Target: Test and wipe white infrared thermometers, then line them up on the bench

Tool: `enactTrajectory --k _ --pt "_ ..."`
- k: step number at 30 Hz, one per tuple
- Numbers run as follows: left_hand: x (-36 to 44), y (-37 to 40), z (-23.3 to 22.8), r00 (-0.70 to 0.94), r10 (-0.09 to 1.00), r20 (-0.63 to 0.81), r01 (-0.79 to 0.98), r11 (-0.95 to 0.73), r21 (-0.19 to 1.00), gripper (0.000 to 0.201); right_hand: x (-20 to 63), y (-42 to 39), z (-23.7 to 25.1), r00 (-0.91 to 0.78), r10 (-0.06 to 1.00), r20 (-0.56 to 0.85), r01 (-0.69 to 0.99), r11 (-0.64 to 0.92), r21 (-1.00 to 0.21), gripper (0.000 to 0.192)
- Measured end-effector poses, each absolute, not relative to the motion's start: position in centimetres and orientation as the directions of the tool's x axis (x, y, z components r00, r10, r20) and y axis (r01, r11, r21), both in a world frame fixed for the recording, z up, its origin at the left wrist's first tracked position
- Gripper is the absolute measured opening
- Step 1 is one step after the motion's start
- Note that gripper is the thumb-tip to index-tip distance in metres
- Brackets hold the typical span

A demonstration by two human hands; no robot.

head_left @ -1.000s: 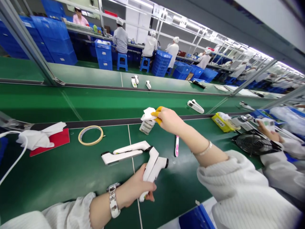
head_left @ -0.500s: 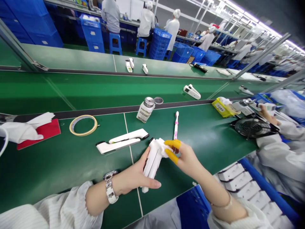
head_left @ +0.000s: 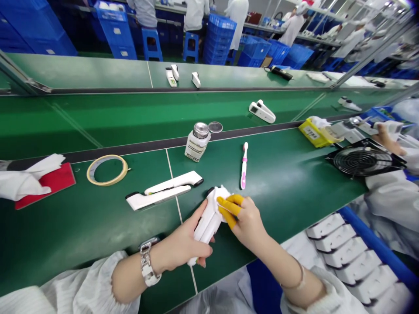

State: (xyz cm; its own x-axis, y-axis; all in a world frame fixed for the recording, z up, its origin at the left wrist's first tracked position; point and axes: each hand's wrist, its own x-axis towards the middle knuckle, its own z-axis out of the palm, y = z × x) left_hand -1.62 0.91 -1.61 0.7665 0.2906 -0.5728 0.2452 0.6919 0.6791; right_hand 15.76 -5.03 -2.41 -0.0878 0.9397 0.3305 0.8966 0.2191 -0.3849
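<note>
Yellow rubber finger cots are covering the fingertips (head_left: 225, 208) of the right hand (head_left: 245, 220), which is pinching a small white wipe (head_left: 220, 194) against the head of a white handheld device (head_left: 209, 218). The left hand (head_left: 183, 246) is gripping that device around its handle, just above the green bench mat (head_left: 288, 174) at the near edge. Beside it a second white device (head_left: 165, 195) is lying flat, with a pink toothbrush (head_left: 244, 165) just to the right. Farther back an open solvent bottle (head_left: 197, 142) is standing next to its loose cap (head_left: 215, 127), and a roll of tape (head_left: 107, 169) is resting to the left beside a red pad (head_left: 49, 183). A co-worker's hand (head_left: 386, 137) is working near a black fan (head_left: 363, 159) at far right.

The risk, as I judge it: the uncapped bottle is standing within easy reach, so a careless sweep could tip it and spill across the mat; a loose grip on the handle could also let the device slide off the near edge.
</note>
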Motion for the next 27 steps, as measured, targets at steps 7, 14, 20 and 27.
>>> enactTrajectory --k 7,14,20,27 --pt "-1.5 0.5 -2.3 0.748 0.339 -0.570 0.247 0.655 0.714 0.103 16.1 -4.4 -2.2 -0.144 0.931 0.335 0.877 0.277 -0.393 0.022" --pt "-1.6 0.7 -1.7 0.756 0.309 -0.578 0.287 0.637 0.716 0.101 16.3 -4.0 -2.4 -0.189 0.918 0.350 0.849 0.332 -0.412 0.020" --pt "-1.5 0.8 -1.3 0.758 0.311 -0.574 0.295 0.621 0.726 0.093 16.1 -4.0 -2.4 -0.249 0.905 0.344 0.798 0.393 -0.456 0.019" --pt "-1.5 0.7 -1.3 0.759 0.318 -0.569 0.307 0.596 0.742 0.091 16.4 -3.6 -2.1 -0.236 0.949 0.208 0.801 0.311 -0.511 0.012"
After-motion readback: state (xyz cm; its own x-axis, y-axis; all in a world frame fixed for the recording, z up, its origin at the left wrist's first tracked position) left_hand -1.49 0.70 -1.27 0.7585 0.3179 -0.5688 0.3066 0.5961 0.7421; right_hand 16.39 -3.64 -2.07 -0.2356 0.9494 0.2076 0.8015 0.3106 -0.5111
